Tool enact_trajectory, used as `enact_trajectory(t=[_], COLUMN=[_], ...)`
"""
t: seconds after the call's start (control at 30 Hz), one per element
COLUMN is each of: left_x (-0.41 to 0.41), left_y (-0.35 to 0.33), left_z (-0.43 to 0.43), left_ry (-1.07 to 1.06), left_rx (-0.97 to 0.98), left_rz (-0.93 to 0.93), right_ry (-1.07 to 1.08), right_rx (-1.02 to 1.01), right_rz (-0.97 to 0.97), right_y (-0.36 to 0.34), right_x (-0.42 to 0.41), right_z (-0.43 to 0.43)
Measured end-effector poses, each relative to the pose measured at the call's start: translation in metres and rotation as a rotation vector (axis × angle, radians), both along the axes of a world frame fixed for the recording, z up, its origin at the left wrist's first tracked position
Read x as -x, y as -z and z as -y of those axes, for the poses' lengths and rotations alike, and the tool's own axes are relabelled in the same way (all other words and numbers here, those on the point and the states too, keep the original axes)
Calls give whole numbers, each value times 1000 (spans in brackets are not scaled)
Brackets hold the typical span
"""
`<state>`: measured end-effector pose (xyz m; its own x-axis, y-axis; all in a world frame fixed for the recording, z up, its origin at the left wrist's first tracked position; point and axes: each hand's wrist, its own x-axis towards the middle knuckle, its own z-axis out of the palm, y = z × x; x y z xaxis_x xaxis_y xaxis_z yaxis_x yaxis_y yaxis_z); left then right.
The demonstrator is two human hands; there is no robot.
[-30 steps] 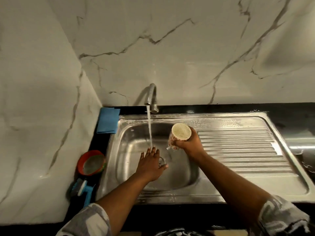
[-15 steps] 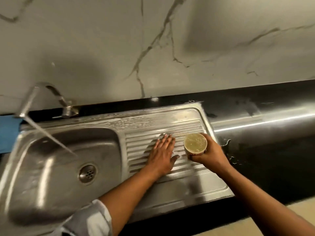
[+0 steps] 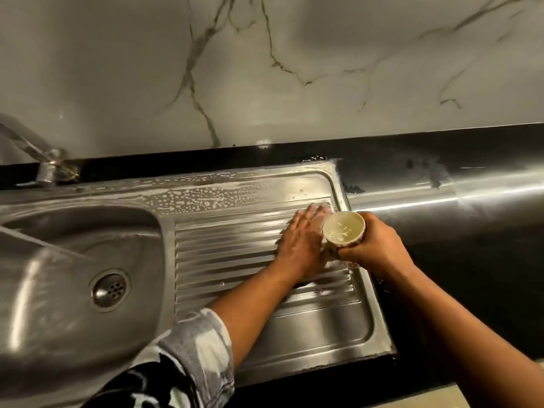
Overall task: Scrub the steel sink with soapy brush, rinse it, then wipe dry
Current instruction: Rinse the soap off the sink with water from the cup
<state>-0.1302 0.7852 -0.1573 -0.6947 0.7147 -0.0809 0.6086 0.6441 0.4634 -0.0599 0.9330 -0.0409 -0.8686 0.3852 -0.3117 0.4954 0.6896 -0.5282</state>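
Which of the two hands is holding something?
The right hand: its fingers curl round a cup. The left hand holds nothing and lies flat, fingers straight, on the ribbed drainboard.

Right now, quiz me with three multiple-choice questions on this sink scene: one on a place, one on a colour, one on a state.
1. Where is the left hand? A raised in the air; B flat on the ridged drainboard; C gripping a brush.
2. What colour is the counter beside the sink? A black; B blue; C red.
3. How is the cup in the right hand? A upside down; B empty; C mouth up, holding liquid.
Answers: B, its fingers lie straight on the ridges; A, a dark surface lies right of the steel; C, liquid glints at the rim.
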Motion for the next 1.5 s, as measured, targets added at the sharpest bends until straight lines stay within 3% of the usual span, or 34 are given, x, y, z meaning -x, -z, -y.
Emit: enact_trajectory(t=[0.17, 0.37, 0.47, 0.8, 0.93, 1.1, 1.27, 1.5], left_x=[8, 15, 27, 40, 42, 53, 51, 58], left_y=[7, 0, 3, 12, 5, -4, 5, 14], left_z=[9, -9, -10, 74, 32, -5, 24, 137], left_ry=[-234, 5, 8, -519, -298, -78, -227, -444], left_rx=[186, 129, 162, 245, 224, -9, 97, 238], left_rz=[6, -20, -47, 5, 11, 41, -15, -82], right_ry=[-2, -10, -15, -39, -61, -102, -158, -224], right_rx=[-6, -10, -24, -26, -46, -136, -169, -143], right_rz=[9, 29, 34, 43, 56, 80, 97, 74], right_y=[5, 6, 7, 3, 0, -3, -5, -11], right_x=[4, 12, 18, 41, 53, 71, 88, 99], right_z=[-1, -8, -9, 1, 5, 8, 20, 54])
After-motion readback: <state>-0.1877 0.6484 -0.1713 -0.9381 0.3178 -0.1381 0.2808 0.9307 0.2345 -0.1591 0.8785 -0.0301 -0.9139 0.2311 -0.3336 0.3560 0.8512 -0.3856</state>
